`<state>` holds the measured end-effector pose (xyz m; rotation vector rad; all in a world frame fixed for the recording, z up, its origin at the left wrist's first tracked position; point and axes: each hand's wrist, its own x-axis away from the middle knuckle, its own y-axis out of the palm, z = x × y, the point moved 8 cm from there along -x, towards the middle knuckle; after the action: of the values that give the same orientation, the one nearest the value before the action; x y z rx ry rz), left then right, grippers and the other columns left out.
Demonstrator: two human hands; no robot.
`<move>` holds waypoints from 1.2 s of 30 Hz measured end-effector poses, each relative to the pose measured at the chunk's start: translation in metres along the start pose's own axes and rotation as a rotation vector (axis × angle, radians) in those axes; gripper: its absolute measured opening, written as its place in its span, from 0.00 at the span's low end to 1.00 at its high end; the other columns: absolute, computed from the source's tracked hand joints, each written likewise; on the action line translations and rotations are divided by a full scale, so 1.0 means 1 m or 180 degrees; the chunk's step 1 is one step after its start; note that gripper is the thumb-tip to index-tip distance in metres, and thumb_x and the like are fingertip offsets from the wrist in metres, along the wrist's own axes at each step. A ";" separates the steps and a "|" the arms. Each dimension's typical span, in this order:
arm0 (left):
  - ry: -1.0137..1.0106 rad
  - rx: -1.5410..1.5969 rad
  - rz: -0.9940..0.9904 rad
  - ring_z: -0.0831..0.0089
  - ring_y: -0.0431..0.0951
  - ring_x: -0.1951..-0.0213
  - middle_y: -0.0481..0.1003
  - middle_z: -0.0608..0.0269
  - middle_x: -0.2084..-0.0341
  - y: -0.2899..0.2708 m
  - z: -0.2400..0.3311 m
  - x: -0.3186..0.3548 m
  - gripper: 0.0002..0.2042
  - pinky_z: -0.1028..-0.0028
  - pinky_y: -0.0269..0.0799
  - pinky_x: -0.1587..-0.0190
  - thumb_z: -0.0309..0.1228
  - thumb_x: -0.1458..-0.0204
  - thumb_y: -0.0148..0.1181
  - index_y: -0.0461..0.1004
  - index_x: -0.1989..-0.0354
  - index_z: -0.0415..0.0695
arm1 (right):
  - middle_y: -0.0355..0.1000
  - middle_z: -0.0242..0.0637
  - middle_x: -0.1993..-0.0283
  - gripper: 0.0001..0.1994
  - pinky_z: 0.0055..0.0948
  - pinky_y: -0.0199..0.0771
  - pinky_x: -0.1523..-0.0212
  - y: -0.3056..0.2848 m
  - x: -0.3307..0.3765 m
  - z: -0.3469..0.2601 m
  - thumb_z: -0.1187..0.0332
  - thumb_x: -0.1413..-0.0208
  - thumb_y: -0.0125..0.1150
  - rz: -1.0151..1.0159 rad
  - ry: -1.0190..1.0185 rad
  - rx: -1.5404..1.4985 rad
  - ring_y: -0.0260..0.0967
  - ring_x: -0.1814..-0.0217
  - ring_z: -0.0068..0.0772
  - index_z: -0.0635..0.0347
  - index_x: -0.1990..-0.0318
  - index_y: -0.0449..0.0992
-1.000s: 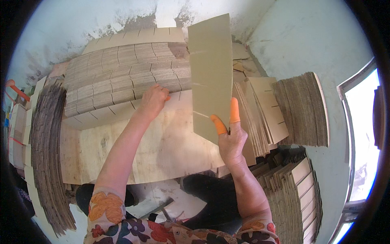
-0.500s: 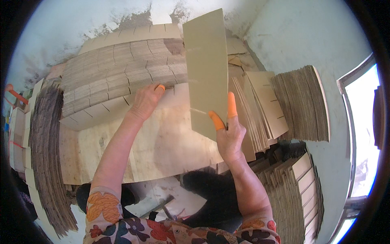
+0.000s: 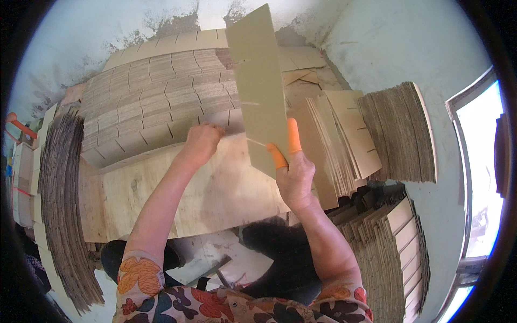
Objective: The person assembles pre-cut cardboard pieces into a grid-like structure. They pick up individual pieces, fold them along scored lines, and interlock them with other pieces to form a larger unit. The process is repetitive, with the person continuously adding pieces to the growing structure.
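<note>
My right hand [image 3: 296,175] grips the lower end of a tall, flat cardboard sheet [image 3: 258,86], held upright with orange finger covers on the thumb and a finger. My left hand [image 3: 202,146] is closed, fingertips bunched against the front face of a slotted cardboard strip [image 3: 153,137]. Whatever may be between those fingertips is hidden. The strip stands on edge along the front of a long block of slotted cardboard strips [image 3: 156,89], packed in rows with their slots roughly lined up.
Below the block lies a pale wooden board [image 3: 156,194]. Leaning cardboard sheets [image 3: 318,140] and a tall cardboard stack [image 3: 398,134] stand at the right. More slotted stacks [image 3: 371,253] sit lower right. Another long stack [image 3: 62,204] rises at the left, near a stained wall [image 3: 134,21].
My left hand has come down and slightly right along the front strip. The strip sits closer against the block. My right hand and the upright sheet have shifted left.
</note>
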<state>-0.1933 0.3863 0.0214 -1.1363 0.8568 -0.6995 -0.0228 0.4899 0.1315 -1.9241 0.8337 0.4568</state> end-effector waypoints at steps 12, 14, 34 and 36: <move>0.0406 0.0046 -0.0211 0.60 0.75 0.64 0.76 0.57 0.73 -0.036 0.076 0.019 0.05 0.63 0.73 0.66 0.22 0.56 0.54 0.75 0.70 0.39 | 0.70 0.52 0.55 0.32 0.42 0.73 0.73 0.021 0.012 0.003 0.74 0.47 0.55 -0.0883 -0.0024 0.0358 0.73 0.69 0.50 0.62 0.34 0.52; 0.0570 0.0256 -0.0037 0.59 0.74 0.65 0.75 0.55 0.74 -0.052 0.093 0.024 0.04 0.63 0.73 0.66 0.21 0.57 0.53 0.73 0.73 0.37 | 0.68 0.53 0.50 0.32 0.44 0.74 0.71 0.031 0.019 0.007 0.76 0.48 0.53 -0.1098 -0.0248 0.0615 0.72 0.65 0.52 0.62 0.34 0.52; -0.0275 -0.0761 0.0468 0.62 0.70 0.55 0.73 0.56 0.63 -0.022 -0.037 -0.026 0.15 0.63 0.67 0.55 0.29 0.58 0.65 0.71 0.61 0.40 | 0.69 0.49 0.50 0.43 0.35 0.76 0.65 0.027 0.030 0.016 0.85 0.58 0.56 -0.0787 0.0220 0.0028 0.74 0.61 0.49 0.54 0.31 0.50; -0.0025 -0.0833 0.0632 0.62 0.71 0.58 0.73 0.58 0.65 -0.021 -0.031 -0.023 0.12 0.62 0.68 0.57 0.26 0.59 0.62 0.71 0.64 0.41 | 0.70 0.48 0.50 0.42 0.35 0.76 0.65 0.025 0.031 0.018 0.85 0.58 0.57 -0.0733 0.0231 0.0009 0.74 0.61 0.49 0.54 0.32 0.52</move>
<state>-0.2327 0.3844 0.0411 -1.2641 1.0604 -0.4268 -0.0184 0.4865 0.0876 -2.0148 0.6476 0.2480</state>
